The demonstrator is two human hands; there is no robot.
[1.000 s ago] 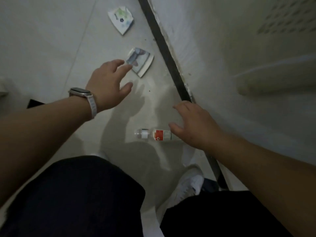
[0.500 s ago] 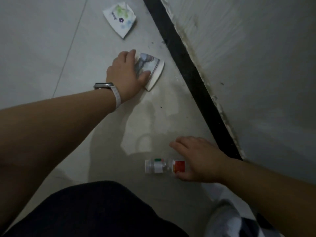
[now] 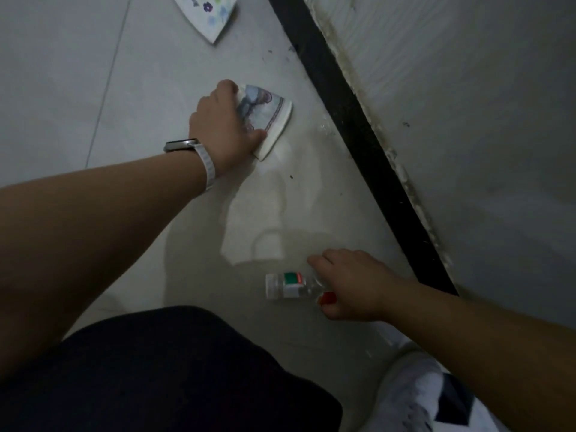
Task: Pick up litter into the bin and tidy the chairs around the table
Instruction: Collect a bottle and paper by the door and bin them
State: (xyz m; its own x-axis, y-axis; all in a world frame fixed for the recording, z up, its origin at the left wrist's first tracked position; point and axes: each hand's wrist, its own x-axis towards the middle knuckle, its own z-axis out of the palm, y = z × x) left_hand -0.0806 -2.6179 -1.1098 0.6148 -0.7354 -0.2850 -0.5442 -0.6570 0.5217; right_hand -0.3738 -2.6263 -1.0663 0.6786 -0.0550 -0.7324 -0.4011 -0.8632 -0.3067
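Note:
A flattened paper cup point(image 3: 270, 115) with a bluish picture lies on the pale floor tiles. My left hand point(image 3: 223, 124), with a watch at the wrist, grips it from the left, thumb at its lower edge. Nearer to me a small clear plastic bottle point(image 3: 288, 285) with a green, white and red label lies on its side. My right hand point(image 3: 353, 285) curls round the bottle's base end, covering part of the label. A second flattened paper cup point(image 3: 212, 14) with flower prints lies farther away, cut off by the top edge.
A black skirting strip point(image 3: 358, 145) runs diagonally along a grey wall point(image 3: 467, 104) on the right. My dark-clothed knees fill the lower left, and a white shoe point(image 3: 417, 394) shows at the bottom right. Pale floor tiles point(image 3: 78, 88) stretch to the left.
My left hand reached the pictured cup and closed on it. My right hand came down onto the bottle and curled round it. The camera moved lower and closer to the floor.

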